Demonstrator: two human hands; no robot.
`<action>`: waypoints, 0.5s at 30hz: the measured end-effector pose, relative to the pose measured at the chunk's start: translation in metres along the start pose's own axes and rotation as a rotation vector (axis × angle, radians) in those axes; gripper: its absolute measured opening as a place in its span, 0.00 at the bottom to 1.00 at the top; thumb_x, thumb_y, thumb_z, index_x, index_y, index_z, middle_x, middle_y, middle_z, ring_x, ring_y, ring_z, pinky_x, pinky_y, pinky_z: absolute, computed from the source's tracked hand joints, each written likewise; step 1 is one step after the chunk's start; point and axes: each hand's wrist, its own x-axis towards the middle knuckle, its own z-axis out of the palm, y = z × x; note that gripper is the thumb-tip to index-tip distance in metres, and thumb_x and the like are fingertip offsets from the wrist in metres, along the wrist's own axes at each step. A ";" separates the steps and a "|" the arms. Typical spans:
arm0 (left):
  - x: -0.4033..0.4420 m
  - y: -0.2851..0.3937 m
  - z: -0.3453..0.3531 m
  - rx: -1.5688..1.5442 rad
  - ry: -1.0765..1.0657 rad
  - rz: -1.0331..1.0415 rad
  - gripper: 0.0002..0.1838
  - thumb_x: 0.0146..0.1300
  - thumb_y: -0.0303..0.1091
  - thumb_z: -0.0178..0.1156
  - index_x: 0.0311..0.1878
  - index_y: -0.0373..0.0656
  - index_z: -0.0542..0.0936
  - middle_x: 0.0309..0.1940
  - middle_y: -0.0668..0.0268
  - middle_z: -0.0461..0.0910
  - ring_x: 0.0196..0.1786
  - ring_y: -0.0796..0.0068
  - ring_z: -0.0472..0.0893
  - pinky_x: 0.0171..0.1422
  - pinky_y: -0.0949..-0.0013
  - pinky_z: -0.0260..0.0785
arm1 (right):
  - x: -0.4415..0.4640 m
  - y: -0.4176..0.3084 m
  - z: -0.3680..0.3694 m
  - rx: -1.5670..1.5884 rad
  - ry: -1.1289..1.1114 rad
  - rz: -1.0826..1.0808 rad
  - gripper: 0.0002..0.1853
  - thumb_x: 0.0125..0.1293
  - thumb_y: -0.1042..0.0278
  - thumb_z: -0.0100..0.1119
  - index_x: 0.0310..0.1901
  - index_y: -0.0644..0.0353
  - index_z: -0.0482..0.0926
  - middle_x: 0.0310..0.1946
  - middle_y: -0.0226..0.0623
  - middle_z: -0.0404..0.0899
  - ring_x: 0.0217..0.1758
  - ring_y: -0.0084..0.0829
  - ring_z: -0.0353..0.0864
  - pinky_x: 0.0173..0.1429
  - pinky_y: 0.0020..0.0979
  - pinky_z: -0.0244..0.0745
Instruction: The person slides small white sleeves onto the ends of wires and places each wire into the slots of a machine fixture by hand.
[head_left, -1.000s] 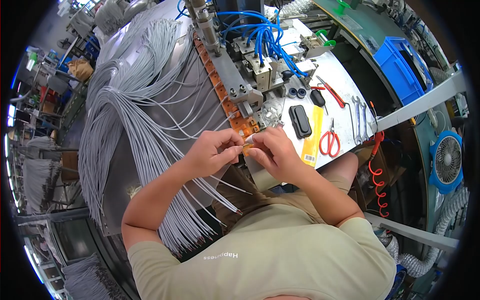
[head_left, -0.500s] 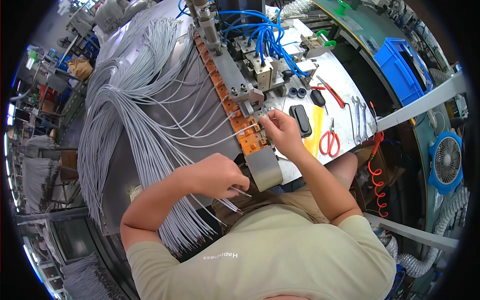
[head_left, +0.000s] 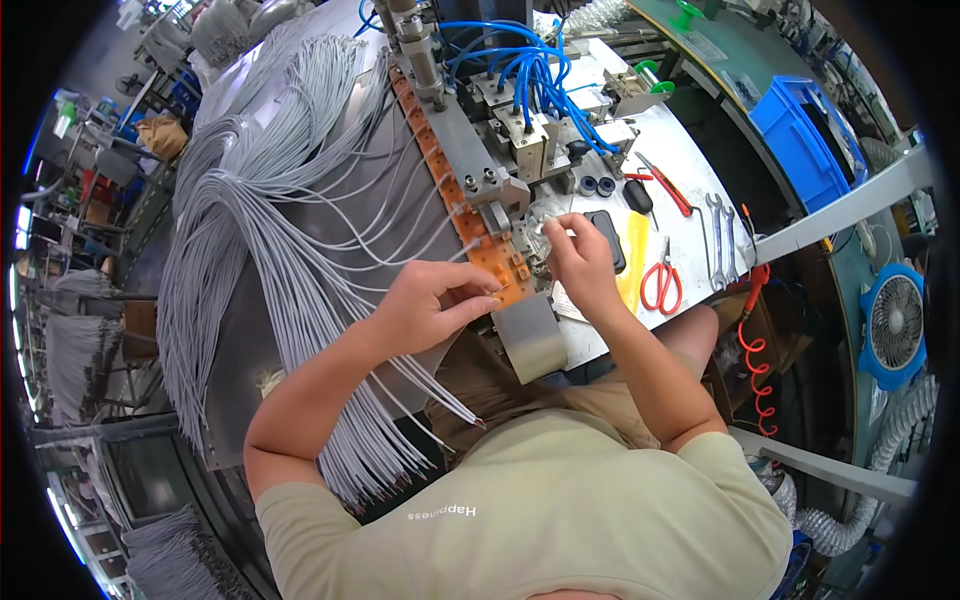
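Left hand [head_left: 425,308] at near end of orange fixture strip [head_left: 487,262]; thumb and forefinger curved, tips close. Cannot tell if they pinch anything. Right hand [head_left: 584,268] right of strip, by clear plastic bag [head_left: 541,212]; thumb and forefinger drawn together, contents unclear. Grey cables [head_left: 245,215] fan out left, several reaching the strip. Red-handled scissors [head_left: 664,264] farther right.

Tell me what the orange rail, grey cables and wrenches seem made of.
Orange rail: plastic or coated metal, unclear; evenly coloured, with holes. Cables: probably smooth grey plastic sheathing, bending in loose curves. Wrenches: likely polished steel, given their silvery sheen.
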 end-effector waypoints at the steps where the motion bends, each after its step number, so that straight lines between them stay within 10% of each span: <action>1: 0.000 0.001 -0.001 -0.006 0.013 -0.004 0.09 0.63 0.26 0.67 0.45 0.33 0.84 0.34 0.63 0.86 0.34 0.81 0.84 0.40 0.76 0.76 | -0.006 -0.007 -0.001 0.035 0.050 -0.007 0.10 0.74 0.62 0.58 0.39 0.61 0.76 0.22 0.23 0.73 0.18 0.13 0.64 0.23 0.20 0.57; 8: 0.001 -0.002 -0.001 -0.236 0.001 -0.129 0.10 0.67 0.25 0.62 0.49 0.32 0.82 0.35 0.64 0.86 0.35 0.81 0.84 0.40 0.76 0.76 | -0.056 -0.013 0.012 -0.328 -0.067 -0.695 0.05 0.68 0.75 0.63 0.42 0.65 0.79 0.18 0.29 0.74 0.15 0.18 0.64 0.22 0.23 0.61; 15: 0.002 -0.002 0.002 -0.062 0.012 -0.060 0.10 0.68 0.24 0.61 0.51 0.32 0.80 0.35 0.63 0.86 0.36 0.80 0.84 0.42 0.76 0.77 | -0.044 -0.015 0.021 -0.449 -0.006 -0.819 0.07 0.65 0.77 0.65 0.44 0.65 0.80 0.19 0.34 0.77 0.16 0.21 0.68 0.23 0.26 0.63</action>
